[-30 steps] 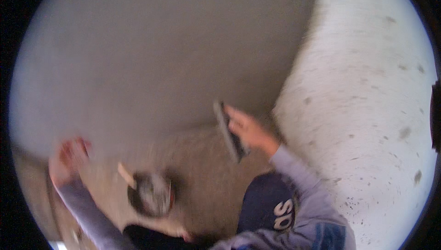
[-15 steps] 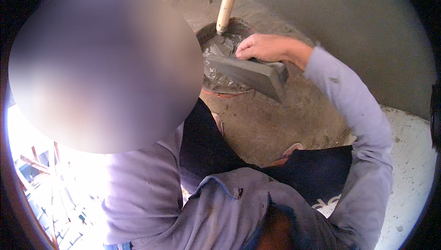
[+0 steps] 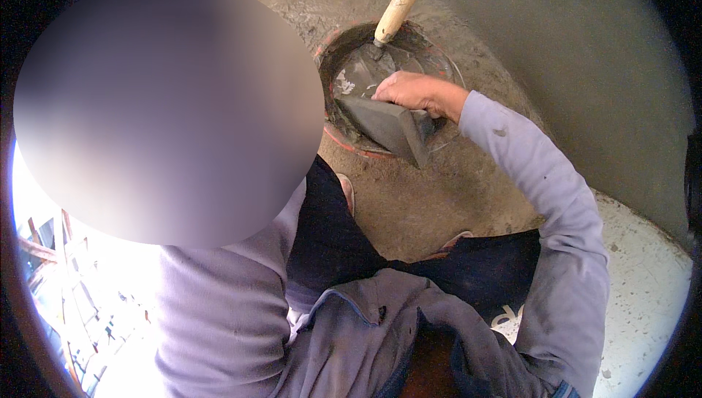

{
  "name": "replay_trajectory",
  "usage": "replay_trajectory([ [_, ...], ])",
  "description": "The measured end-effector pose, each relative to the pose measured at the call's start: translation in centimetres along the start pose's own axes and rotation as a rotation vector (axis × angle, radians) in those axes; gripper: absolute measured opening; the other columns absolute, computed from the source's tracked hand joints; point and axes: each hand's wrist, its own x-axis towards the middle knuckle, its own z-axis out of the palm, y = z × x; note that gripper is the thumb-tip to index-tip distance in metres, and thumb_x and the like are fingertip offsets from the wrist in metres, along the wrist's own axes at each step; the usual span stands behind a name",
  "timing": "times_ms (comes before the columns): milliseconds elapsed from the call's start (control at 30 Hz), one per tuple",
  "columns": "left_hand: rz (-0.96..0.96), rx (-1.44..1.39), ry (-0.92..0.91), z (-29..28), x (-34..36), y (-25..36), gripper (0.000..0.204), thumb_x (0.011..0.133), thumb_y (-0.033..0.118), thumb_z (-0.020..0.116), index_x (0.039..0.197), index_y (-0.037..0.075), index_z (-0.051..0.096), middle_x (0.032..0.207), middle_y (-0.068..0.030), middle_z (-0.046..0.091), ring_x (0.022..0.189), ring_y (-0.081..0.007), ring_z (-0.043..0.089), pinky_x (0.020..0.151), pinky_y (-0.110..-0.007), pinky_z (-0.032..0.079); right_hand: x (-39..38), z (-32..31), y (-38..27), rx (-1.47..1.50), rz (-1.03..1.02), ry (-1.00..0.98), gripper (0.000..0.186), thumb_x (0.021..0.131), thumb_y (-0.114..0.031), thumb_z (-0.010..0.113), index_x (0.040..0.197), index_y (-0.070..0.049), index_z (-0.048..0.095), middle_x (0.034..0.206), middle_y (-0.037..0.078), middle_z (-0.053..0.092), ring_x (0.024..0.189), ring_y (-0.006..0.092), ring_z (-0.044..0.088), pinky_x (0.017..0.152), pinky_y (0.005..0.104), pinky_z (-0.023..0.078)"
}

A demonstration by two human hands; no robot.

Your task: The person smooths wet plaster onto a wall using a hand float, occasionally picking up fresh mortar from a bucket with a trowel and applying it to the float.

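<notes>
My right hand (image 3: 418,93) is closed on a grey rectangular float (image 3: 376,122), which is tilted over a round bucket (image 3: 436,53) of wet grey mortar, its lower part down at the near rim. A trowel with a pale wooden handle (image 3: 397,10) stands in the bucket, its blade in the mortar just beyond my fingers. My left hand is not visible; a large blurred oval covers the upper left, and my left sleeve runs up behind it.
The bucket rests on rough brown concrete (image 3: 424,197) between my bent legs and a smooth grey plastered wall (image 3: 585,54). A speckled white surface (image 3: 640,288) is at lower right. At far left lies a glaring area with thin rods or scraps (image 3: 62,266).
The view has swung from the wall down to my lap and bucket. My right hand has brought the float over the bucket, then slightly lower and left. My left hand has left sight.
</notes>
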Motion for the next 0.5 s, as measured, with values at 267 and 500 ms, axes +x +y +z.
replay_trajectory([
  [267, 0.229, -0.066, 0.035, 0.2, 4.3, 6.3, 0.038, 0.102, 0.035, 0.044, 0.117, 0.006, 0.063, 0.088, -0.0046, 0.056, 0.084, -0.0182, 0.054, 0.081, -0.034, 0.043, -3.6, -1.6, -0.2, 0.556, 0.016, -0.120, 0.034, 0.096, -0.028, 0.057, 0.117, -0.002, 0.067, 0.110, 0.000, 0.069, 0.096, 0.0117, 0.063, 0.086, 0.0312, 0.050],
  [500, 0.978, -0.339, -0.095, 10.4, 10.0, 33.6, 0.042, 0.103, 0.039, 0.042, 0.118, 0.006, 0.063, 0.086, -0.0034, 0.054, 0.083, -0.0167, 0.052, 0.081, -0.033, 0.041, -18.7, -5.6, 2.2, 0.630, -0.363, 0.121, 0.043, 0.098, -0.028, 0.057, 0.130, 0.000, 0.058, 0.121, 0.004, 0.065, 0.108, 0.0143, 0.058, 0.096, 0.0333, 0.046],
])
